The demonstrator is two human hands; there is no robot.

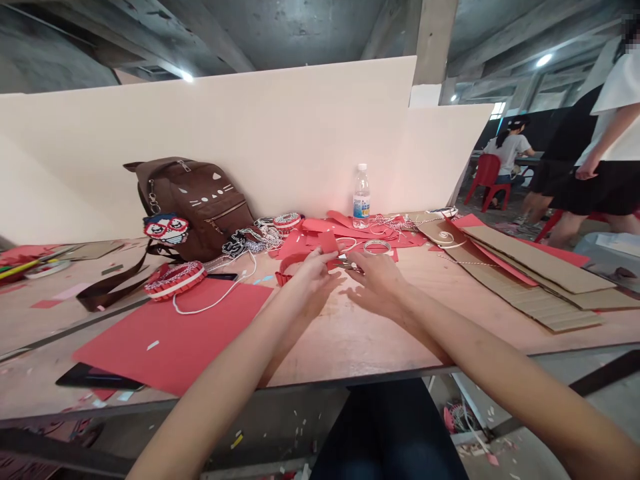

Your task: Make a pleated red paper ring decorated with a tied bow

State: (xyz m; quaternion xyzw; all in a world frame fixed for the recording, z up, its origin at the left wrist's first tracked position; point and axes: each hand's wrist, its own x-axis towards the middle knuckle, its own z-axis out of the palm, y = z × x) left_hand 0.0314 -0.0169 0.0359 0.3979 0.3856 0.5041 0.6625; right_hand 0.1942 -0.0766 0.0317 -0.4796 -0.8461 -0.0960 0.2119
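Left hand (313,275) pinching a red paper strip (289,264), the open right hand (381,283) lies just beside small scissors (346,265).

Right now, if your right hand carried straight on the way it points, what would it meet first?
Probably the scissors on the red paper, just ahead of the right hand. The depth is hard to judge, so the hand may already be touching them.
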